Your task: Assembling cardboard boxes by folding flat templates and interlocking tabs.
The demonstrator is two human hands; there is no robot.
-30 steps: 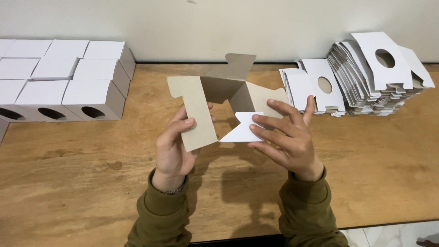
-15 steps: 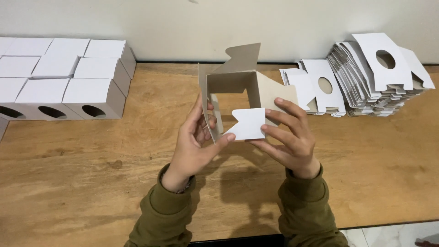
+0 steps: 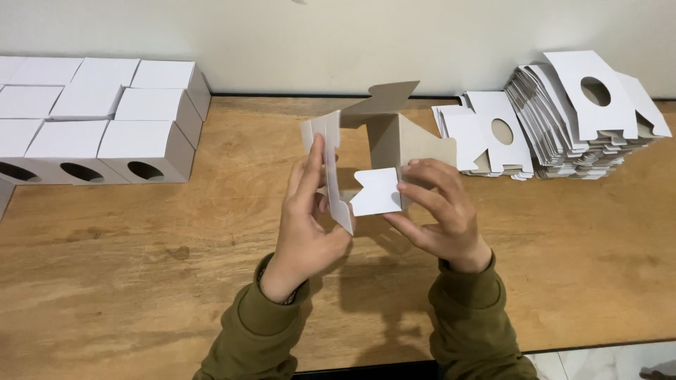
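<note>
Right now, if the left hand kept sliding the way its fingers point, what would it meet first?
The left hand points up-away along the box blank; past the blank's top edge, probably bare table, then wall. Depth unclear.

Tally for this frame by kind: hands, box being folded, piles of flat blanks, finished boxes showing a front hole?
Hands: 2, left hand and right hand
Half-folded box: 1
Piles of flat blanks: 2
Finished boxes showing a hole: 3
Total: 8
</note>
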